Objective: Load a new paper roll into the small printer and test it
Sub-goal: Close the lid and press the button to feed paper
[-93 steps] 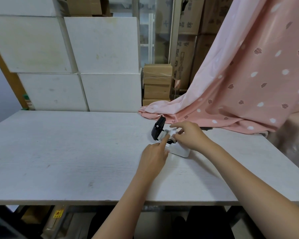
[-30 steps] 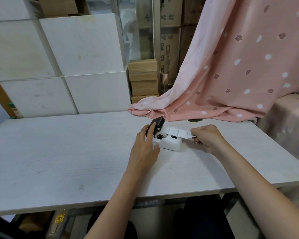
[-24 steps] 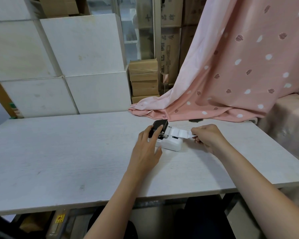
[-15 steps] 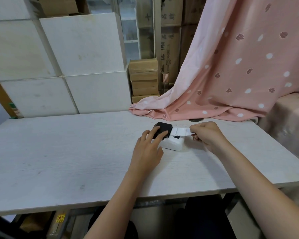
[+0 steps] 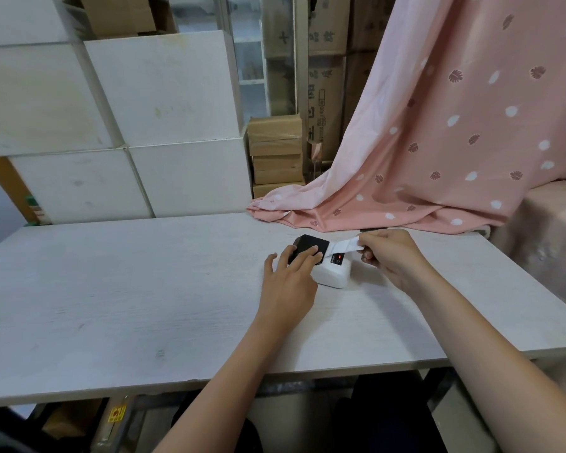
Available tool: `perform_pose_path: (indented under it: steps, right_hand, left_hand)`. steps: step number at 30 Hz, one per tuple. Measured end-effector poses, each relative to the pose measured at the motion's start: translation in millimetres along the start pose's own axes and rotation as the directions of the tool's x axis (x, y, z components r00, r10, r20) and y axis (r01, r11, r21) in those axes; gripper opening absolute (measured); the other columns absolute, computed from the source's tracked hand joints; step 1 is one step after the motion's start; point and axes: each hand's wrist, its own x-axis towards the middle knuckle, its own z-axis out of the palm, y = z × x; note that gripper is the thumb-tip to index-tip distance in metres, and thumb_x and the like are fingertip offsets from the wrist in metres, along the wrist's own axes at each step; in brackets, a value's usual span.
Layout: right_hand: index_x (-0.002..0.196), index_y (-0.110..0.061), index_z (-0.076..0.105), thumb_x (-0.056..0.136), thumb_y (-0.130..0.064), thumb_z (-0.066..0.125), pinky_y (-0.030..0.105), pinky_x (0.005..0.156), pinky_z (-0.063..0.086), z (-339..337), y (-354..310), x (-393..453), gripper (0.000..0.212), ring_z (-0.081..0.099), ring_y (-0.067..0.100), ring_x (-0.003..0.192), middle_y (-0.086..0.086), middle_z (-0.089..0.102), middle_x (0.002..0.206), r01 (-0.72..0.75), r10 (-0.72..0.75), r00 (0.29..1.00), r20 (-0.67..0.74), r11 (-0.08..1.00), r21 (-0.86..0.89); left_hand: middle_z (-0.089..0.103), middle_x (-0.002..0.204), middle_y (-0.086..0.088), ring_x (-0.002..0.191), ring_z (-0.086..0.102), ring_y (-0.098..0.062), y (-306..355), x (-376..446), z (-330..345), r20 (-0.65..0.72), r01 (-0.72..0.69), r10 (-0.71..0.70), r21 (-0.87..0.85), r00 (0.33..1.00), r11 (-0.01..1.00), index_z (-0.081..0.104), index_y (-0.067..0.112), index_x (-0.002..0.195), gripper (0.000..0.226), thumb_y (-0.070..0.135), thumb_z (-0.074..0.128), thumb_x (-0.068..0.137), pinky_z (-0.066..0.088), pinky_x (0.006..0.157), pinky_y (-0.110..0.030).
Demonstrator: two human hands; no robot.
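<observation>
A small white printer (image 5: pixel 334 273) sits on the white table (image 5: pixel 144 289), right of centre. Its black lid (image 5: pixel 309 244) lies flat on top, closed. A red light shows on its front panel. My left hand (image 5: pixel 291 279) rests on the lid with the fingers spread and pressing down. A white paper strip (image 5: pixel 343 246) comes out from under the lid toward the right. My right hand (image 5: pixel 389 256) pinches the free end of that strip between thumb and fingers, just right of the printer. The roll inside is hidden.
A pink patterned cloth (image 5: pixel 438 142) hangs at the back right and spills onto the table's far edge. White boxes (image 5: pixel 160 125) and brown cartons (image 5: pixel 275 152) are stacked behind the table. The table's front edge runs just above my forearms.
The black lid, upright a second ago, has been pushed down flat by my left hand. My right hand kept hold of the paper strip, drawn out to the right.
</observation>
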Motion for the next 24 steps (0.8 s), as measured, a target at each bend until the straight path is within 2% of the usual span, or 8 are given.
perform_pose_path:
  steps: [3, 5, 7, 9, 14, 17, 21, 24]
  right_hand:
    - [0.082, 0.0, 0.07, 0.098, 0.003, 0.057, 0.032, 0.075, 0.052, 4, -2, -2, 0.021, 0.05, 0.019, 0.061, 0.01, 0.061, 0.074, -0.004, 0.003, 1.0, 0.013, 0.998, 0.07]
    - [0.096, 0.0, 0.071, 0.102, 0.005, 0.048, 0.028, 0.068, 0.052, 6, -2, -6, 0.025, 0.057, 0.02, 0.066, 0.013, 0.069, 0.083, 0.004, -0.014, 0.998, 0.066, 0.989, 0.15]
    - [0.105, -0.006, 0.074, 0.101, 0.009, 0.045, 0.025, 0.067, 0.049, 6, 7, -6, 0.033, 0.06, 0.017, 0.072, 0.008, 0.073, 0.093, 0.068, -0.069, 0.995, 0.065, 0.998, 0.016]
    - [0.098, -0.018, 0.076, 0.099, 0.009, 0.049, 0.024, 0.069, 0.048, 8, 17, -4, 0.038, 0.06, 0.011, 0.078, -0.003, 0.073, 0.093, 0.156, -0.152, 0.988, 0.033, 0.972, -0.176]
    - [0.09, -0.021, 0.075, 0.097, -0.003, 0.05, 0.03, 0.069, 0.05, 21, 28, 0, 0.031, 0.064, 0.019, 0.079, -0.002, 0.074, 0.086, 0.077, -0.065, 0.997, 0.051, 0.957, -0.281]
    - [0.096, -0.017, 0.079, 0.091, -0.014, 0.053, 0.034, 0.072, 0.054, 29, 31, -1, 0.026, 0.071, 0.027, 0.085, 0.004, 0.079, 0.093, 0.063, -0.051, 0.998, 0.046, 0.95, -0.306]
    - [0.099, -0.01, 0.079, 0.098, -0.006, 0.055, 0.029, 0.071, 0.055, 34, 39, -6, 0.024, 0.071, 0.026, 0.094, 0.004, 0.078, 0.099, 0.125, -0.108, 0.992, 0.071, 0.942, -0.311]
    - [0.102, -0.014, 0.078, 0.099, -0.015, 0.061, 0.036, 0.093, 0.055, 38, 44, -10, 0.017, 0.073, 0.027, 0.108, 0.0, 0.078, 0.103, 0.143, -0.131, 0.99, 0.061, 0.94, -0.309]
  left_hand:
    - [0.058, 0.141, 0.009, 0.135, 0.046, -0.028, 5, -1, -1, 0.028, 0.014, -0.014, -0.016, 1.0, 1.0, 0.061, 0.022, 0.131, 0.047, 0.02, 0.062, 0.084, 0.036, 0.109, -0.052]
    - [0.056, 0.144, 0.008, 0.138, 0.043, -0.028, 5, -3, -1, 0.034, 0.028, -0.026, -0.046, 0.999, 0.999, 0.059, 0.022, 0.134, 0.046, 0.026, 0.059, 0.087, 0.036, 0.11, -0.051]
    - [0.053, 0.147, 0.007, 0.139, 0.041, -0.028, 5, -5, -1, 0.033, 0.036, -0.034, -0.086, 0.999, 0.996, 0.056, 0.023, 0.138, 0.049, 0.03, 0.056, 0.089, 0.036, 0.112, -0.049]
    - [0.051, 0.147, 0.001, 0.136, 0.042, -0.028, 4, -7, -2, 0.002, 0.041, -0.041, -0.118, 0.999, 0.992, 0.057, 0.023, 0.137, 0.048, 0.033, 0.055, 0.09, 0.039, 0.109, -0.044]
    - [0.045, 0.111, 0.001, 0.099, 0.048, -0.017, 4, -11, -9, 0.022, 0.119, -0.117, -0.252, 0.993, 0.96, 0.056, 0.028, 0.13, 0.041, 0.041, 0.054, 0.091, 0.053, 0.079, -0.037]
    - [0.043, 0.113, 0.002, 0.103, 0.05, -0.014, 3, -11, -9, 0.093, 0.183, -0.159, -0.399, 0.983, 0.898, 0.052, 0.028, 0.135, 0.044, 0.041, 0.055, 0.093, 0.048, 0.087, -0.029]
    - [0.038, 0.127, 0.001, 0.112, 0.049, -0.013, -2, -6, -11, 0.142, 0.295, -0.26, -0.509, 0.955, 0.808, 0.047, 0.026, 0.143, 0.048, 0.037, 0.056, 0.097, 0.04, 0.096, -0.024]
    - [0.043, 0.137, 0.003, 0.122, 0.052, -0.016, -12, -2, -11, 0.192, 0.388, -0.343, -0.582, 0.919, 0.714, 0.041, 0.025, 0.149, 0.051, 0.026, 0.05, 0.099, 0.044, 0.107, -0.035]
